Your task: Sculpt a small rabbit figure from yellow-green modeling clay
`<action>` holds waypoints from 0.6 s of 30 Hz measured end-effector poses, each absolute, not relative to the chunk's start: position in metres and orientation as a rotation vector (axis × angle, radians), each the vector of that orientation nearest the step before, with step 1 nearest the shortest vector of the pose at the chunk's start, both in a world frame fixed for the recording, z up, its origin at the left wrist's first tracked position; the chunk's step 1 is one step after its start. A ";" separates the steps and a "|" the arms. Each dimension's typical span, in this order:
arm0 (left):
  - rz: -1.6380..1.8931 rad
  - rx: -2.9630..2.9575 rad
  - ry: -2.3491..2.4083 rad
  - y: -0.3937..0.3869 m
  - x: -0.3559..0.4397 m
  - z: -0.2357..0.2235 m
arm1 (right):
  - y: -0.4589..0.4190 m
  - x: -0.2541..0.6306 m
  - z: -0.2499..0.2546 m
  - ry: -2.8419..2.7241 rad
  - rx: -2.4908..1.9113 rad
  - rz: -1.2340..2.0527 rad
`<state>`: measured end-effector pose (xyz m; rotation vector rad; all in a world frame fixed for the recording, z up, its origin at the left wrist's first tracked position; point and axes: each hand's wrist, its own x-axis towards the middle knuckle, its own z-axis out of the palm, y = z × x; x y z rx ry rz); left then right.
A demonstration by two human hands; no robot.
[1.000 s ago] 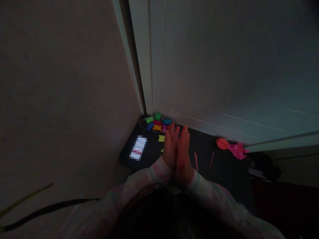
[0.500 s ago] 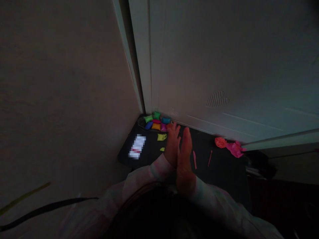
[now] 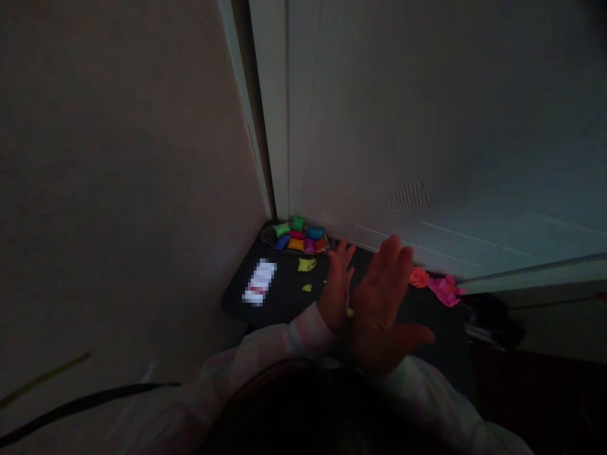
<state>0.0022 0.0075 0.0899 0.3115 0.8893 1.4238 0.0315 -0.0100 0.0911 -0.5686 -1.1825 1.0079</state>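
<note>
My left hand [image 3: 334, 287] is held upright over the dark table, its fingers stretched out. Beside it my right hand [image 3: 383, 300] is open, palm partly showing and thumb spread out to the right. A small yellow ball [image 3: 349, 312], looking like modelling clay, sits between the lower palms and seems to stick to one of them; I cannot tell which. Left of the hands lie a torn yellow-green packet [image 3: 306, 265] and a small yellow-green scrap [image 3: 307, 288].
A clear tray [image 3: 269, 242] with several coloured packets [image 3: 296, 244] stands at the table's back corner. A blurred white slip [image 3: 259, 282] lies at left. An orange crumpled piece [image 3: 419, 277] and a pink one [image 3: 446, 290] are at right, near the white door [image 3: 427, 114].
My palms have come apart from being pressed together, and my right hand has turned and opened to the right. The yellow ball now shows. Two pink sticks are now hidden behind my right hand.
</note>
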 end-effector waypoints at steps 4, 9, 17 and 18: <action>1.417 0.318 0.890 0.005 0.006 0.092 | -0.007 0.035 0.099 -1.173 -0.501 0.997; 1.380 0.338 0.916 0.004 0.009 0.092 | -0.006 0.037 0.100 -1.141 -0.475 1.040; 1.349 0.298 0.916 0.009 0.009 0.095 | -0.008 0.036 0.097 -1.228 -0.499 0.966; 1.339 0.295 0.924 0.009 0.010 0.096 | -0.008 0.037 0.097 -1.279 -0.585 0.947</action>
